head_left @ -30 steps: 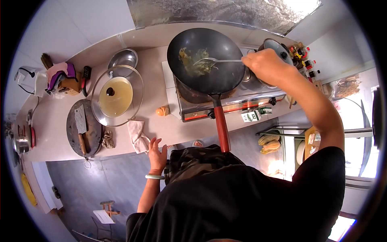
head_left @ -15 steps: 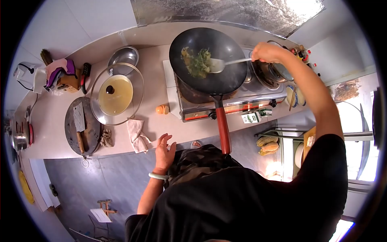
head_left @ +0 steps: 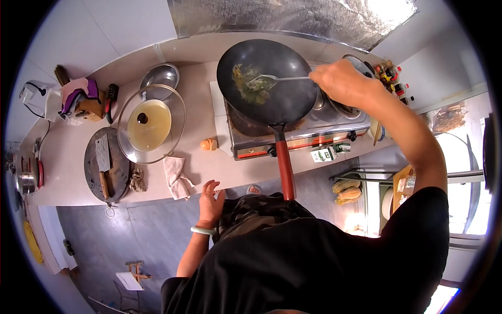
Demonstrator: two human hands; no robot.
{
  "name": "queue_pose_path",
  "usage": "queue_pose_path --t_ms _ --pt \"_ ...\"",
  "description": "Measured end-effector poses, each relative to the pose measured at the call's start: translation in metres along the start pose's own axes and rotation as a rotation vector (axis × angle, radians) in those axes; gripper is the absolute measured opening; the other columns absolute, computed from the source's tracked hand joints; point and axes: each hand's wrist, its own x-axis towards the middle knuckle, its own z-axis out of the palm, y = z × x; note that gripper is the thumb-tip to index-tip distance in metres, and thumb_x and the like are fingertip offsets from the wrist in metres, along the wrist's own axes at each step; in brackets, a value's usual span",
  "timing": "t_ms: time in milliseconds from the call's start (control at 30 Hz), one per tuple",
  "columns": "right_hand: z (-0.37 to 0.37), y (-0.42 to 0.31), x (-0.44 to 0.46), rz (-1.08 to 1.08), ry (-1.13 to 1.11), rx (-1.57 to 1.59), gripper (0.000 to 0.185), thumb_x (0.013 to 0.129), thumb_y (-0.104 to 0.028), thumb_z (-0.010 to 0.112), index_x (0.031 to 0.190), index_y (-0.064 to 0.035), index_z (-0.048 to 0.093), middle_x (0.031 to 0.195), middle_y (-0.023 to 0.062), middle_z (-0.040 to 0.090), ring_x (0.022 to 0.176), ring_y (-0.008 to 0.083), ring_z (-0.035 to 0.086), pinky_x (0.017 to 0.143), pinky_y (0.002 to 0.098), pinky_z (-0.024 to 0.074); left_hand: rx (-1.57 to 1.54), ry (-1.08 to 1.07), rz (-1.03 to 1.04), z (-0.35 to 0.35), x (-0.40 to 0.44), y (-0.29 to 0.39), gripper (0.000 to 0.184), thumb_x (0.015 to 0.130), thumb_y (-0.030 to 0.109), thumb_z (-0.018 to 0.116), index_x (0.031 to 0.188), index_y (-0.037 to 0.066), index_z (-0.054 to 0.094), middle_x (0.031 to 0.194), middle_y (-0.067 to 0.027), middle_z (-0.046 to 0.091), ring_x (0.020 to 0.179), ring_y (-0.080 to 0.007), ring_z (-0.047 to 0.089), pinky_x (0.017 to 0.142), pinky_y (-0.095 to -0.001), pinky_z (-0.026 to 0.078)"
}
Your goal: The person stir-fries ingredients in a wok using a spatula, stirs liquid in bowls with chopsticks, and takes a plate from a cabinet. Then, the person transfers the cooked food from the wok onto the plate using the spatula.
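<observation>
My right hand is closed round the handle end of a metal spatula, whose blade sits among the chopped greens in the wok. The dark wok rests on the left side of the gas stove, its red handle pointing towards my body. Near the counter's front edge, my left hand has its fingers apart and holds nothing. Beside it, on the counter, lies a pale cloth.
On the left stand a glass lid over a yellowish bowl, a metal bowl, and a round board with a cleaver. Eggshells lie left of the stove. Bottles and another pan are at the right.
The spatula's blade swung right, showing its face, then came back left and edge-on in the greens. My right hand moved right and up, then back. My left hand shifted slightly.
</observation>
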Motion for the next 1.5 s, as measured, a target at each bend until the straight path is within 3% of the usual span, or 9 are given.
queue_pose_path --t_ms 200,300,400,600,633,767,1167,1267,1500 --pt "0.013 0.050 -0.013 0.396 -0.032 0.313 0.015 0.083 -0.015 0.058 0.087 -0.0038 0.067 0.081 0.0172 0.067 0.076 0.0324 0.064 0.069 0.0427 0.0490 -0.035 -0.032 -0.032 0.001 -0.001 0.008 0.028 0.083 0.010 0.064 0.110 0.001 0.061 0.118 -0.0176 0.058 0.094 -0.0281 0.063 0.077 -0.0336 0.052" --pt "0.053 0.114 -0.006 0.391 -0.067 0.385 0.015 0.083 -0.015 0.060 0.084 -0.0018 0.067 0.070 0.0133 0.065 0.063 0.0233 0.063 0.061 0.0373 0.0475 -0.213 -0.243 -0.127 0.007 0.005 0.023 0.032 0.086 0.017 0.065 0.113 0.000 0.061 0.119 -0.0155 0.059 0.097 -0.0239 0.062 0.081 -0.0314 0.051" --pt "0.048 0.120 0.036 0.445 -0.315 0.403 0.016 0.081 -0.015 0.060 0.081 -0.0006 0.066 0.060 0.0078 0.060 0.057 0.0162 0.057 0.056 0.0351 0.0441 -0.544 -0.671 -0.248 0.002 0.017 0.082 0.048 0.089 0.027 0.065 0.126 -0.001 0.053 0.117 -0.0143 0.059 0.099 -0.0212 0.061 0.086 -0.0311 0.049" --pt "0.032 0.089 0.084 0.270 -0.133 0.547 0.016 0.079 -0.016 0.061 0.081 -0.0008 0.067 0.063 0.0073 0.062 0.061 0.0194 0.060 0.062 0.0345 0.0468 -1.088 -0.916 -0.386 0.040 0.024 0.141 0.074 0.092 0.027 0.062 0.146 0.003 0.018 0.122 -0.0147 0.053 0.113 -0.0260 0.053 0.096 -0.0411 0.046" --pt "0.025 0.085 0.084 0.222 -0.134 0.535 0.017 0.078 -0.017 0.062 0.081 -0.0012 0.068 0.067 0.0090 0.064 0.065 0.0214 0.063 0.066 0.0353 0.0489 -1.148 -0.869 -0.384 0.048 0.022 0.149 0.074 0.091 0.028 0.064 0.144 0.002 0.020 0.108 -0.0107 0.055 0.094 -0.0194 0.061 0.084 -0.0342 0.051" --pt "0.027 0.067 0.078 0.141 -0.021 0.466 0.020 0.080 -0.020 0.065 0.091 -0.0038 0.069 0.081 0.0108 0.068 0.079 0.0257 0.065 0.073 0.0374 0.0492 -1.189 -0.805 -0.413 0.073 0.011 0.162 0.048 0.091 0.019 0.063 0.124 0.001 0.034 0.091 -0.0068 0.050 0.080 -0.0175 0.060 0.068 -0.0309 0.052" --pt "0.022 0.026 -0.022 0.019 0.194 0.186 0.012 0.084 -0.014 0.063 0.094 -0.0078 0.068 0.082 0.0102 0.060 0.075 0.0332 0.061 0.066 0.0429 0.0482 -1.201 -0.756 -0.408 0.073 0.009 0.168 0.035 0.092 0.015 0.059 0.116 0.003 0.037 0.092 -0.0104 0.055 0.075 -0.0177 0.057 0.065 -0.0305 0.049" --pt "0.036 0.012 -0.055 0.091 0.236 0.203 0.012 0.082 -0.013 0.065 0.093 -0.0107 0.069 0.081 0.0086 0.060 0.072 0.0309 0.061 0.063 0.0415 0.0485 -1.187 -0.759 -0.418 0.071 0.008 0.170 0.053 0.092 0.013 0.056 0.136 0.000 0.028 0.088 -0.0096 0.055 0.075 -0.0189 0.056 0.067 -0.0314 0.048" --pt "0.061 -0.004 -0.069 0.220 0.367 0.160 0.012 0.083 -0.013 0.064 0.094 -0.0123 0.069 0.081 0.0062 0.061 0.072 0.0273 0.063 0.061 0.0392 0.0498 -1.233 -0.740 -0.425 0.074 0.009 0.167 0.049 0.092 0.014 0.058 0.133 0.006 0.032 0.089 -0.0101 0.056 0.075 -0.0189 0.059 0.068 -0.0317 0.050"
